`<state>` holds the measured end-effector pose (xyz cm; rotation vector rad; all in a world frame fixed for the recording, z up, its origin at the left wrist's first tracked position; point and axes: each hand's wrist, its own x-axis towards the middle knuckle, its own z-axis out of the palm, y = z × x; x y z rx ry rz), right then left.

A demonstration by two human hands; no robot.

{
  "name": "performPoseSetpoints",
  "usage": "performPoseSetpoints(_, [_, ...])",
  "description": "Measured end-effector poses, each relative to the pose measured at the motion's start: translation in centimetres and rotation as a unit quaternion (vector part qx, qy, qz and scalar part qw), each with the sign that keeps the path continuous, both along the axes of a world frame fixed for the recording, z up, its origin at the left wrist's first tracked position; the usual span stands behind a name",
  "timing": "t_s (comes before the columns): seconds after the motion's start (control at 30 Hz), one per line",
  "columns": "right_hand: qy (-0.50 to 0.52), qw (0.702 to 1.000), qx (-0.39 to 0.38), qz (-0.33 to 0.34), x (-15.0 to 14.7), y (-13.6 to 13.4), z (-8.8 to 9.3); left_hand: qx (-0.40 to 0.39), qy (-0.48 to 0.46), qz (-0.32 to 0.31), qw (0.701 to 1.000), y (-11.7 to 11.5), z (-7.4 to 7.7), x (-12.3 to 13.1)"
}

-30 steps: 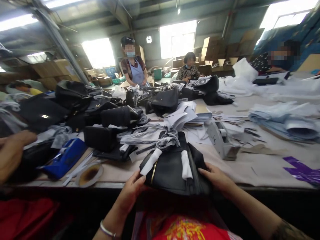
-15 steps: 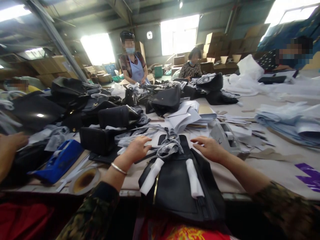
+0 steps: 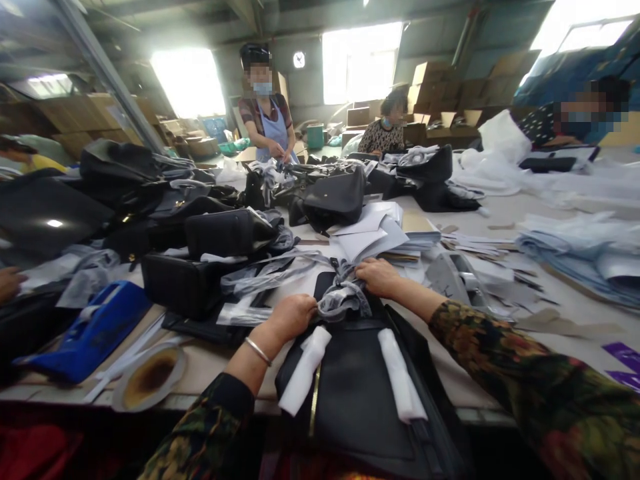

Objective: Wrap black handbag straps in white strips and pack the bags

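A black bag [image 3: 360, 387] lies in front of me, its lower end over the table edge. A gold zip runs down its left side, and two white foam-wrapped pieces [image 3: 400, 377] rest on it. At its upper end is a bundle of plastic-wrapped straps [image 3: 343, 300]. My left hand [image 3: 293, 315] is closed at the left side of this bundle, fingertips against it. My right hand [image 3: 379, 277] is closed at the bundle's upper right. Both hands' fingertips are partly hidden, so exactly which part each pinches is unclear.
Black bags [image 3: 173, 283] pile up on the left, near a blue tape dispenser [image 3: 95, 327] and a tape roll [image 3: 150, 379]. Beyond my bag are paper sheets [image 3: 370, 233]; a grey dispenser [image 3: 457, 280] stands right. Co-workers [image 3: 275, 123] are across the table; another person's hand [image 3: 10, 283] shows far left.
Both my hands were open, fingers apart, on either side of the bag's upper end. They have moved inward to the wrapped straps and closed there. The view has shifted slightly.
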<state>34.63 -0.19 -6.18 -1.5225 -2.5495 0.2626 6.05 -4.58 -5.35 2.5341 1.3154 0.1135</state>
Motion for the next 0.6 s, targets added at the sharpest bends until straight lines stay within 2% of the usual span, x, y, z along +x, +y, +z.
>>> performPoseSetpoints(0.1, [0.012, 0.999, 0.021, -0.041, 1.0, 1.5, 1.7, 0.006, -0.021, 0.006, 1.0, 0.1, 0.1, -0.5])
performPoseSetpoints(0.23, [0.084, 0.991, 0.021, -0.103, 2.2, 3.2, 3.8, 0.013, -0.039, 0.012, 0.999, 0.2, 0.2, -1.5])
performPoseSetpoints(0.33, [0.176, 0.967, -0.008, -0.181, 2.8, 4.7, 4.6, 0.019, -0.049, 0.008, 0.999, 0.2, 0.4, -2.1])
performPoseSetpoints(0.4, [0.26, 0.933, -0.039, -0.247, 2.8, 5.7, 4.7, 0.022, -0.049, 0.001, 0.999, 0.2, 0.4, -2.4])
performPoseSetpoints(0.47, [0.355, 0.88, -0.08, -0.303, 2.5, 6.7, 4.5, 0.024, -0.05, 0.003, 0.998, 0.2, 0.4, -2.8])
performPoseSetpoints(0.6, [0.553, 0.742, -0.161, -0.343, 1.3, 7.7, 4.5, 0.017, -0.082, 0.017, 0.996, 0.3, 0.5, -4.1])
